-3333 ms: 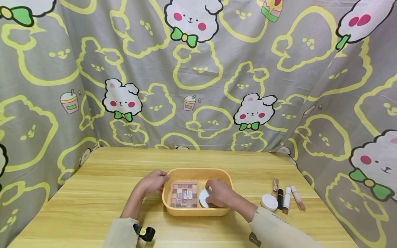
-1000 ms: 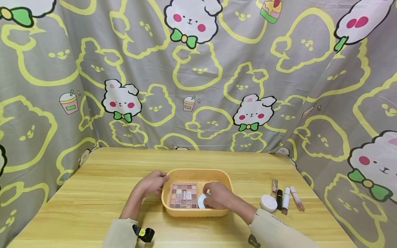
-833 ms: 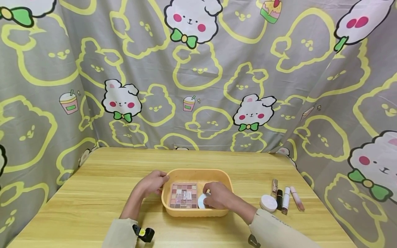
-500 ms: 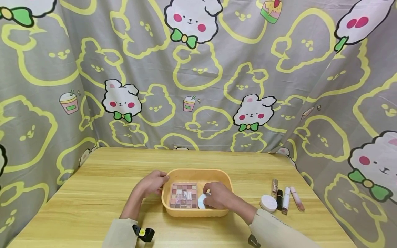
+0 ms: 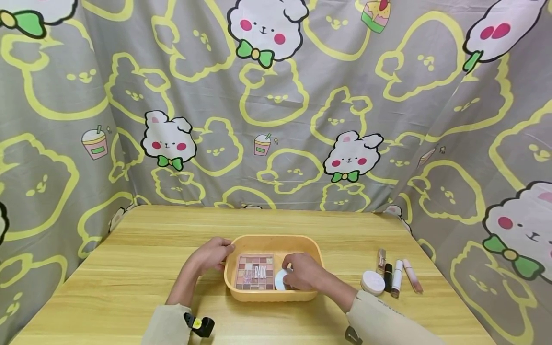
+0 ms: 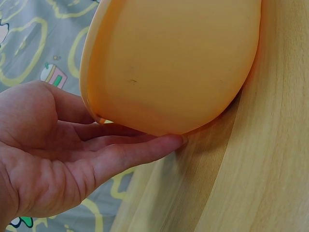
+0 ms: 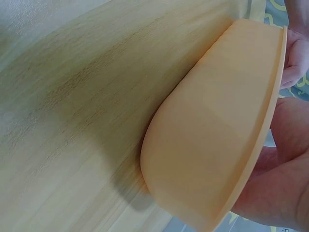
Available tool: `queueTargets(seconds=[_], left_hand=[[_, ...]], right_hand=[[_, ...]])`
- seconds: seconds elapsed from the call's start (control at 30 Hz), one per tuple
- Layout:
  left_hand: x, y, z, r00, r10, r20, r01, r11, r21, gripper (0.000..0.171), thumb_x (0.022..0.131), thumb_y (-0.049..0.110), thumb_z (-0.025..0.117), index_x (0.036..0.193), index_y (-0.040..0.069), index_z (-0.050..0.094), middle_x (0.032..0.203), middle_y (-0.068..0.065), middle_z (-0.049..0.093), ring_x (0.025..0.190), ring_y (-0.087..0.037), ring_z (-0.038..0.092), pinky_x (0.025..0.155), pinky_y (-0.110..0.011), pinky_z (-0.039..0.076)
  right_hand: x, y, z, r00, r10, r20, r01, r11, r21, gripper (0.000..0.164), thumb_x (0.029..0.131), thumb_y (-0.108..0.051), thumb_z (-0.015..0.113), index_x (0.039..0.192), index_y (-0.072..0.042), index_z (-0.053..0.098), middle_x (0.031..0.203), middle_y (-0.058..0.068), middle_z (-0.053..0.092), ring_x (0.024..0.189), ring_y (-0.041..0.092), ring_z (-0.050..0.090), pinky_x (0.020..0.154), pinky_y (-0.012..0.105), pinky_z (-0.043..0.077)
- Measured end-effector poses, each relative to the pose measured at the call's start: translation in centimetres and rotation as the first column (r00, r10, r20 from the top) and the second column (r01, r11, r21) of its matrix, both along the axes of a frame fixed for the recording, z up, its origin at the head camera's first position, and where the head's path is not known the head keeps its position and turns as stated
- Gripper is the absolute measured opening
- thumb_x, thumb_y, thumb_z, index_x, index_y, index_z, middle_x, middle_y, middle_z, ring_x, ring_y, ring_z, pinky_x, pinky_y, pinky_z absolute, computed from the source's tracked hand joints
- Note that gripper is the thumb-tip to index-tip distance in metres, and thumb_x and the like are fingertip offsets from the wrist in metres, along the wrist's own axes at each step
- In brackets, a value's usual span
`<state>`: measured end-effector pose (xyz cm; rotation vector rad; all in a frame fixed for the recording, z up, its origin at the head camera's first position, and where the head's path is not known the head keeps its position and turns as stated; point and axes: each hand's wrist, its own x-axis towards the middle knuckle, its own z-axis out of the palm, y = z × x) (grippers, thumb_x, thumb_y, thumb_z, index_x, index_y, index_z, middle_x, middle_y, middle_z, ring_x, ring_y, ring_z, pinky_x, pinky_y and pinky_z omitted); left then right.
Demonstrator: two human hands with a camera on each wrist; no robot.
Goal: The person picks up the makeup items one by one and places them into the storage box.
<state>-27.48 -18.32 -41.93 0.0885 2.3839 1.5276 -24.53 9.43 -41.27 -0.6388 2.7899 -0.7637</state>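
Observation:
An orange-yellow plastic basin (image 5: pixel 276 295) sits on the wooden table before me. At its left end my left hand (image 5: pixel 212 254) grips the rim, and in the left wrist view its fingers (image 6: pixel 137 150) lie along the outer wall. Inside the basin a square eyeshadow palette (image 5: pixel 255 273) with many pans lies flat on the left. Right of it is a round, pale blue-white compact (image 5: pixel 280 279), partly covered by my right hand (image 5: pixel 305 271), which holds it from above. In the right wrist view the basin wall (image 7: pixel 212 121) hides the right fingertips.
On the right of the table stands a round white jar (image 5: pixel 373 282). Beside it lie a small clear tube (image 5: pixel 381 260), a black lipstick tube (image 5: pixel 388 277), a white tube (image 5: pixel 397 278) and a pink tube (image 5: pixel 413 276). A patterned grey curtain (image 5: pixel 293 110) encloses the table.
Since the earliest frame, my right hand and the round compact have shifted slightly left, closer to the palette. Over the last second both hands stay still, the left at the basin's rim.

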Motion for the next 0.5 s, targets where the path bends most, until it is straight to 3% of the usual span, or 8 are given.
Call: queueTargets(seconds=[0.33, 0.5], left_hand=[[-0.09, 0.01, 0.01, 1.000, -0.014, 0.009, 0.014, 1.000, 0.015, 0.040, 0.107, 0.013, 0.041, 0.134, -0.013, 0.055, 0.110, -0.019, 0.070, 0.095, -0.024, 0.069, 0.069, -0.037, 0.061], [-0.01, -0.07, 0.02, 1.000, -0.013, 0.003, 0.013, 1.000, 0.010, 0.040, 0.106, 0.012, 0.041, 0.133, -0.013, 0.057, 0.107, -0.017, 0.070, 0.092, -0.022, 0.068, 0.068, -0.037, 0.060]], right_hand=[[0.05, 0.08, 0.24, 1.000, -0.010, 0.028, 0.009, 1.000, 0.002, 0.027, 0.084, -0.005, 0.073, 0.111, 0.000, 0.070, 0.086, 0.005, 0.065, 0.068, 0.013, 0.056, 0.064, 0.027, 0.049], [-0.04, 0.23, 0.49, 1.000, -0.006, -0.004, 0.006, 1.000, -0.002, 0.028, 0.083, -0.006, 0.072, 0.110, 0.000, 0.069, 0.094, 0.011, 0.068, 0.079, 0.021, 0.063, 0.072, 0.037, 0.054]])
